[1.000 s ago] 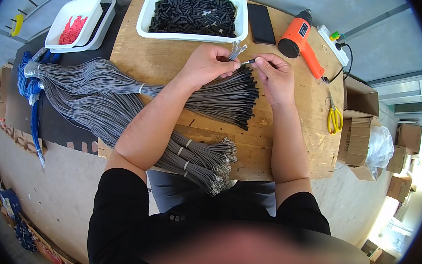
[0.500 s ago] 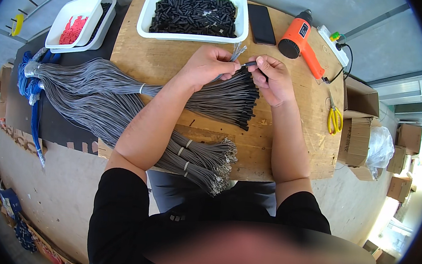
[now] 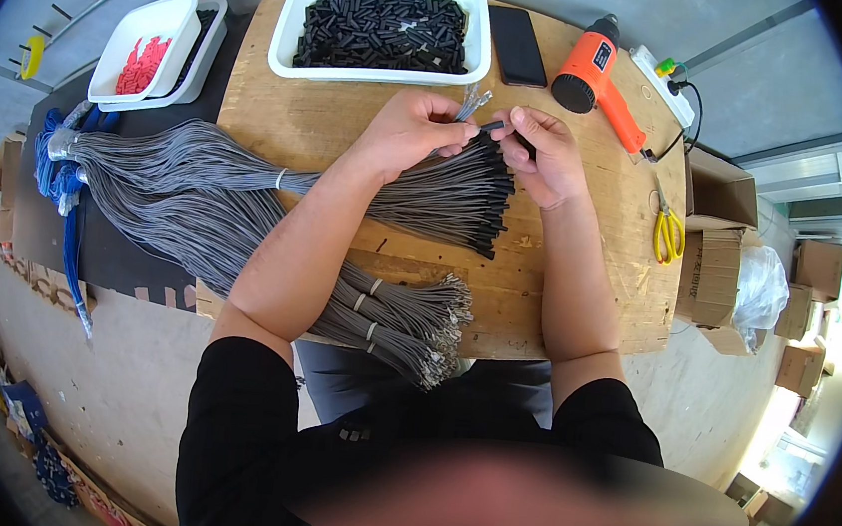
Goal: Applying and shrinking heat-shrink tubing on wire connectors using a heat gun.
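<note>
My left hand (image 3: 417, 134) pinches grey cables, whose bare silvery ends (image 3: 475, 99) stick up past the fingers. A short black sleeve (image 3: 492, 127) sits at its fingertips, around or against a cable end; which one is hidden. Fingers curled, my right hand (image 3: 545, 156) is close beside that sleeve, and something black, likely more sleeves, shows in its grip. Below both hands a grey cable bundle (image 3: 426, 208) fans out, its ends capped in black. Nearer me lie tied grey bundles (image 3: 362, 308) with silvery uncapped ends.
Behind my hands stands a white tub (image 3: 278, 45) of black sleeves. A phone (image 3: 520, 47), an orange heat gun (image 3: 594, 73), a power strip (image 3: 663, 86) and yellow-handled scissors (image 3: 668, 235) lie to the right. Far left, a stacked white tray (image 3: 107, 75) holds red pieces.
The right thumb and fingertips have shifted slightly back from the black sleeve, leaving more of it showing at the left fingertips. The left hand has barely moved.
</note>
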The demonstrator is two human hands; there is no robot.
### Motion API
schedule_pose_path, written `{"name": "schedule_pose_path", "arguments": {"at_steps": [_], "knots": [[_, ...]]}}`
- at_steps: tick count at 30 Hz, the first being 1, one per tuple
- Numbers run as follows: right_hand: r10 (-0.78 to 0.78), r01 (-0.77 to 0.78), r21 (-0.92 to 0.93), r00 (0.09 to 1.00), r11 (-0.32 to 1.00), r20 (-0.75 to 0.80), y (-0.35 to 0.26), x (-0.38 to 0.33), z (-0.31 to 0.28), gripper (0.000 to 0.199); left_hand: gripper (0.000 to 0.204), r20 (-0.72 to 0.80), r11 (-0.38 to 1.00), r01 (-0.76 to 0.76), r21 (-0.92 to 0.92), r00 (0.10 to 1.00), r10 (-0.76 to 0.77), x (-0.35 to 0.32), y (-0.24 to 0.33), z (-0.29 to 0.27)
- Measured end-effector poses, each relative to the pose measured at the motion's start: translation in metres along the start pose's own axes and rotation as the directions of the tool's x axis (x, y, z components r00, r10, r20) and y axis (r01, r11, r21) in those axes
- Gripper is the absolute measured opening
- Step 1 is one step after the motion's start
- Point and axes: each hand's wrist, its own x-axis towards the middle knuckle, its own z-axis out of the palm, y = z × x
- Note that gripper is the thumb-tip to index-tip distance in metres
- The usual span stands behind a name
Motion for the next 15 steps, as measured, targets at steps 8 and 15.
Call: {"name": "schedule_pose_path", "arguments": {"at_steps": [8, 15], "knots": [[-0.002, 0.002, -0.014, 1.0, 1.0, -0.029, -0.002, 0.0, 0.001, 0.022, 0.018, -0.063, 0.999, -0.03, 0.025, 0.997, 0.032, 0.002, -0.005, -0.001], [-0.126, 0.12, -0.042, 0.979, 0.992, -0.16, 0.001, 0.003, -0.005, 0.022, 0.018, -0.124, 0.971, -0.063, 0.23, 0.988, 0.093, 0.005, -0.009, 0.0]]}}
